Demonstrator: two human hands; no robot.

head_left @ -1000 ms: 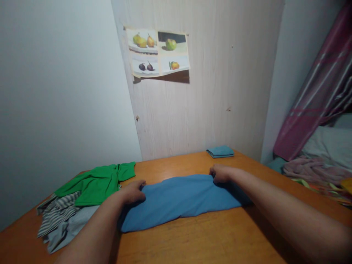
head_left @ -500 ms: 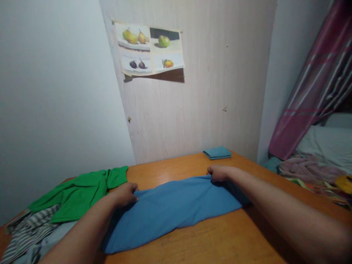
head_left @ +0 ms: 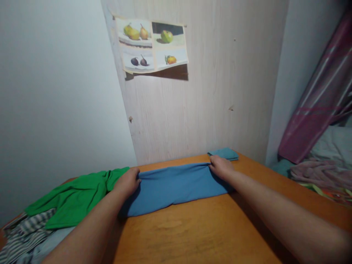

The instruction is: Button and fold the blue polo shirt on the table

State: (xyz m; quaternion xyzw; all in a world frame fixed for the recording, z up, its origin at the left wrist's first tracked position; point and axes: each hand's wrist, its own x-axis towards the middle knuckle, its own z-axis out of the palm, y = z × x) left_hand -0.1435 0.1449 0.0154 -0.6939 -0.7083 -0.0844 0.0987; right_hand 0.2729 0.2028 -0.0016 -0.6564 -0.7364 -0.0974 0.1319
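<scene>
A blue folded garment (head_left: 176, 187) stretches between my two hands above the wooden table, its top edge pulled nearly straight and its lower edge hanging toward me. My left hand (head_left: 130, 181) is closed on the upper left corner, beside a green garment (head_left: 79, 192). At the upper right corner, the fingers of my right hand (head_left: 220, 167) pinch the same cloth, just in front of a small folded teal cloth (head_left: 227, 152). What kind of garment the blue one is cannot be made out.
Striped clothes (head_left: 33, 227) lie under the green garment at the left of the table (head_left: 187, 238). A wall with a fruit picture sheet (head_left: 154, 46) rises behind the table. To the right are a pink curtain (head_left: 305, 113) and a heap of bedding (head_left: 316, 172).
Both hands have moved the blue garment away from me toward the wall, and its top edge is raised and tauter. The view has shifted slightly left.
</scene>
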